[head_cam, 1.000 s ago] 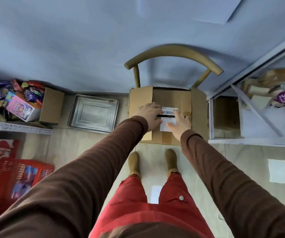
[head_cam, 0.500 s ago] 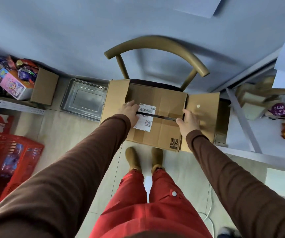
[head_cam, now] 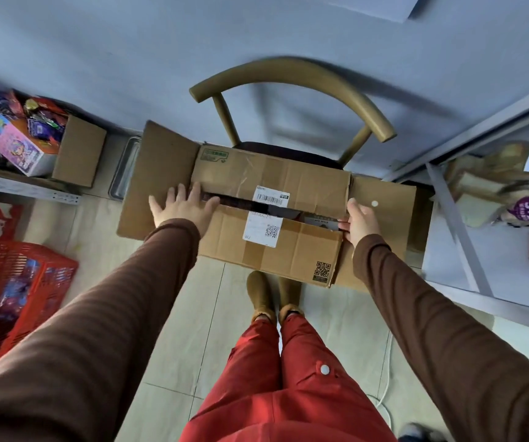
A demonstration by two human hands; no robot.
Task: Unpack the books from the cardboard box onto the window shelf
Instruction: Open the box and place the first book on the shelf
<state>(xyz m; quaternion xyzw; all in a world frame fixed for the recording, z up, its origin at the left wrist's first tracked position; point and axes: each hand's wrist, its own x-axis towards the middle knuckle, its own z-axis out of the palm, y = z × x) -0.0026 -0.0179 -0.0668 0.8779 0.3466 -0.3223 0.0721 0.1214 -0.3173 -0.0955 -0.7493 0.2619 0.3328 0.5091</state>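
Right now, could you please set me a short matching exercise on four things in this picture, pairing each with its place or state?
Things:
1. cardboard box
2. left hand
3. right hand
4. red basket

Places or states:
A. on the floor at the left
B. fingers spread flat by the left end of the slit
C. on the chair seat, long flaps parted by a slit
D. grips the right end of the near flap

Pairs: 1-C, 2-B, 3-D, 4-A
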